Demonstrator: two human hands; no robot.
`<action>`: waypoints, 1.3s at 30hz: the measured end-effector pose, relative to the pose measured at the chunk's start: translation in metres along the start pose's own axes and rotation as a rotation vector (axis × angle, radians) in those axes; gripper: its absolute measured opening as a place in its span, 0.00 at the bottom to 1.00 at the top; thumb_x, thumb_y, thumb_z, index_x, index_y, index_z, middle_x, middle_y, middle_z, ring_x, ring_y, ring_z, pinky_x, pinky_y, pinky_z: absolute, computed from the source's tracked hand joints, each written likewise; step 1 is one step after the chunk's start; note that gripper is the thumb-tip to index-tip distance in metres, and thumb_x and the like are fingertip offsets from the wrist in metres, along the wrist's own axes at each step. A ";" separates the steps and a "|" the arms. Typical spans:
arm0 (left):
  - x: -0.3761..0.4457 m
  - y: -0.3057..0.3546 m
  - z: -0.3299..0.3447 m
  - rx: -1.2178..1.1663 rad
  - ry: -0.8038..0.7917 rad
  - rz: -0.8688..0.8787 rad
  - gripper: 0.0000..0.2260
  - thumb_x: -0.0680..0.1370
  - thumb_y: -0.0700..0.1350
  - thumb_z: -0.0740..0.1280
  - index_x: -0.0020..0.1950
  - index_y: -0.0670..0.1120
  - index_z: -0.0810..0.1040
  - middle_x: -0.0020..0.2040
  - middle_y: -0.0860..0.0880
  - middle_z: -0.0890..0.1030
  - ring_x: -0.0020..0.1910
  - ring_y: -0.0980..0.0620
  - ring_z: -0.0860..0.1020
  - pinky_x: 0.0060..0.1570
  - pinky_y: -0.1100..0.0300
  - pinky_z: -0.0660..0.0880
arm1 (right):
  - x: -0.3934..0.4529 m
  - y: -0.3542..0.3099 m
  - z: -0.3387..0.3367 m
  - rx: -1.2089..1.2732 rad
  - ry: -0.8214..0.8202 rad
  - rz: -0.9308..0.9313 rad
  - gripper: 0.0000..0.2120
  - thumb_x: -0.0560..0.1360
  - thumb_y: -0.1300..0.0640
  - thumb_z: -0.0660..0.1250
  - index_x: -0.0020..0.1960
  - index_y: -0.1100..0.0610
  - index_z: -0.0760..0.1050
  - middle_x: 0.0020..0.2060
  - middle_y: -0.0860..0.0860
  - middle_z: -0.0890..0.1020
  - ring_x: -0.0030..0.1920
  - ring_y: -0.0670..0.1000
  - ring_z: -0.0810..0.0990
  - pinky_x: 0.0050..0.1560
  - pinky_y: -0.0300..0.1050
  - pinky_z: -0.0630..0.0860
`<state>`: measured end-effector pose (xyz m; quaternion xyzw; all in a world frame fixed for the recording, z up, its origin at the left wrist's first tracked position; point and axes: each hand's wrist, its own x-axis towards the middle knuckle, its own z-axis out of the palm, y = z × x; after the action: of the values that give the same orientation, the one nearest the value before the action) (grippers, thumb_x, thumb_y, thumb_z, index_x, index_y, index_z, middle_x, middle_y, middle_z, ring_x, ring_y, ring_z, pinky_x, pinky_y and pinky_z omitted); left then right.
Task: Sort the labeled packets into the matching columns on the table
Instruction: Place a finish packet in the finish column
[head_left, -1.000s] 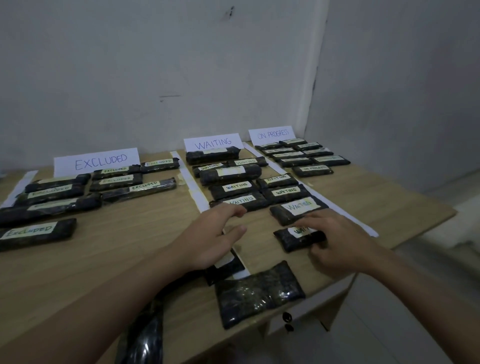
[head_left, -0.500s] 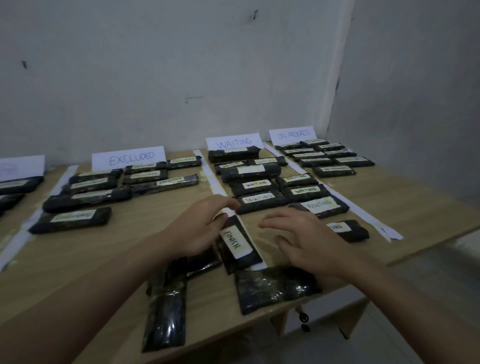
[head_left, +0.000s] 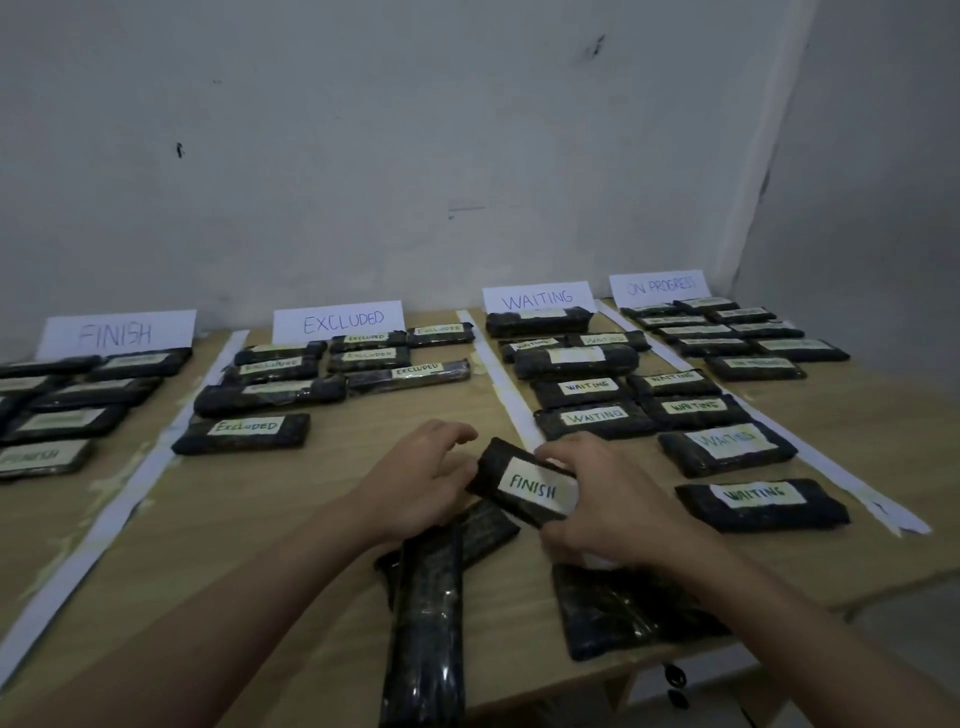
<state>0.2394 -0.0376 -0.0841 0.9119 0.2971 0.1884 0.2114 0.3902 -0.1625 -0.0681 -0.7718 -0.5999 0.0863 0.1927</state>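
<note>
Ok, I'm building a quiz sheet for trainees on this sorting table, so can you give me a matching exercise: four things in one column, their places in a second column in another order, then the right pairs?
Things:
1. FINISH sign
2. ON PROGRESS sign
3. FINISH packet
4. unlabeled packet

Places:
A. far right column, at the wall
B. between the left hand and right hand
C. far left column, at the wall
D. near table edge, below the left hand

Pairs: 1-C, 2-A, 3-B, 4-D
</note>
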 end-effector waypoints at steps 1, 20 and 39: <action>0.001 0.000 0.001 -0.050 0.003 -0.059 0.16 0.78 0.47 0.62 0.66 0.46 0.70 0.62 0.50 0.74 0.60 0.54 0.72 0.56 0.68 0.65 | 0.002 0.000 0.001 0.009 0.048 -0.017 0.32 0.65 0.54 0.73 0.67 0.50 0.67 0.61 0.49 0.70 0.61 0.49 0.67 0.57 0.40 0.66; -0.010 -0.012 -0.025 -0.815 0.116 -0.245 0.09 0.78 0.37 0.61 0.57 0.45 0.74 0.49 0.48 0.83 0.42 0.55 0.82 0.43 0.62 0.73 | 0.056 -0.006 0.018 0.071 0.382 -0.482 0.35 0.64 0.70 0.67 0.69 0.51 0.65 0.66 0.45 0.69 0.70 0.39 0.56 0.73 0.54 0.46; -0.112 -0.095 -0.097 -0.336 0.433 -0.455 0.12 0.78 0.48 0.62 0.59 0.47 0.76 0.53 0.51 0.80 0.53 0.56 0.77 0.50 0.65 0.70 | 0.106 -0.151 0.054 -0.128 0.284 -0.760 0.28 0.67 0.50 0.73 0.64 0.57 0.72 0.57 0.54 0.77 0.57 0.56 0.76 0.56 0.54 0.74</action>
<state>0.0660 -0.0111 -0.0741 0.7137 0.4955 0.3717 0.3271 0.2636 -0.0195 -0.0460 -0.5099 -0.8139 -0.1358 0.2432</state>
